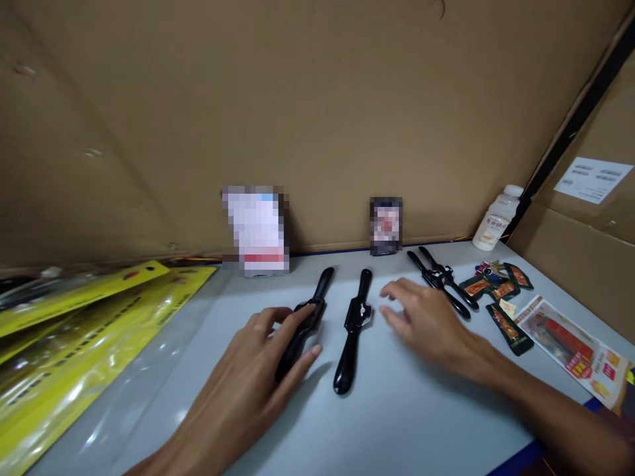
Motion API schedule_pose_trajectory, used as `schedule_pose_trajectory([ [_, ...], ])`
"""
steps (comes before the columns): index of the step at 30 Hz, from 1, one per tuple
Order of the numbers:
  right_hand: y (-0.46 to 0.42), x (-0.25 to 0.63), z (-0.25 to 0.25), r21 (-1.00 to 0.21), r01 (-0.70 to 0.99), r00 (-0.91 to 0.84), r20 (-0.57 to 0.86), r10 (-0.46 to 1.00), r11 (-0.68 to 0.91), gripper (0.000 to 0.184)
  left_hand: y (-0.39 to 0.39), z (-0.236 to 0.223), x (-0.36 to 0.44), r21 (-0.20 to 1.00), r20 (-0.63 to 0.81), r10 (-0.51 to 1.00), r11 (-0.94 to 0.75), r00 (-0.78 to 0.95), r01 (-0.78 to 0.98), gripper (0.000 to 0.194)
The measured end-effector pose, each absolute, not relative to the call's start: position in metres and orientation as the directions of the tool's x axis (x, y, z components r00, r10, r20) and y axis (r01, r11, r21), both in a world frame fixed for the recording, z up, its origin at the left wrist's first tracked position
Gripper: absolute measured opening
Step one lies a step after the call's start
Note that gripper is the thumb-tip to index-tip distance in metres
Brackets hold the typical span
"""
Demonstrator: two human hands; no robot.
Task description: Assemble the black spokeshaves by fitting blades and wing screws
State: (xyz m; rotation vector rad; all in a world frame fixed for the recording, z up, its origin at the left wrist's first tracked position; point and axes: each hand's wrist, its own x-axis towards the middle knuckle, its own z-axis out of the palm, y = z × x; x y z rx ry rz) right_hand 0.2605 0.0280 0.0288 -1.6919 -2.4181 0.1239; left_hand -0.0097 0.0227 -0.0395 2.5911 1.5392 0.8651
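Two black tap wrenches lie side by side on the grey table (397, 423). My left hand (258, 360) rests on the near handle of the left wrench (307, 317), its fingers lying loosely along and over the handle. Just right of that one lies the middle wrench (353, 327), untouched. My right hand (426, 320) hovers flat just to its right, fingers spread, holding nothing. Two more black wrenches (441, 281) lie crossed beyond my right hand.
Yellow packaging cards in clear plastic (74, 344) are stacked at the left. Small dark sachets (501, 297), a printed leaflet (575, 347) and a white bottle (496, 221) sit at the right. Cardboard walls (317, 99) enclose the back and right. Two blurred cards lean against the back wall.
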Motion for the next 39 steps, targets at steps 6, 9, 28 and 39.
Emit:
schedule_pose_trajectory([
  [6,0.063,0.316,0.046,0.088,0.996,-0.038,0.082,0.996,0.031,0.025,0.014,-0.037,-0.004,0.164,0.503,0.717,-0.628,0.483,0.761,0.053],
  [9,0.066,0.323,0.041,0.134,0.991,-0.002,0.011,1.000,0.001,0.026,0.014,-0.037,-0.003,0.113,0.487,0.675,-0.678,0.555,0.726,0.055],
  [28,0.023,0.276,0.030,-0.135,0.946,-0.314,-0.150,0.938,0.295,0.026,0.015,-0.043,-0.003,0.193,0.448,0.683,-0.704,0.577,0.683,0.038],
  [39,0.017,0.244,-0.003,-0.446,0.778,-0.447,0.101,0.889,0.442,0.037,0.013,-0.040,-0.002,0.230,0.469,0.679,-0.711,0.565,0.664,0.035],
])
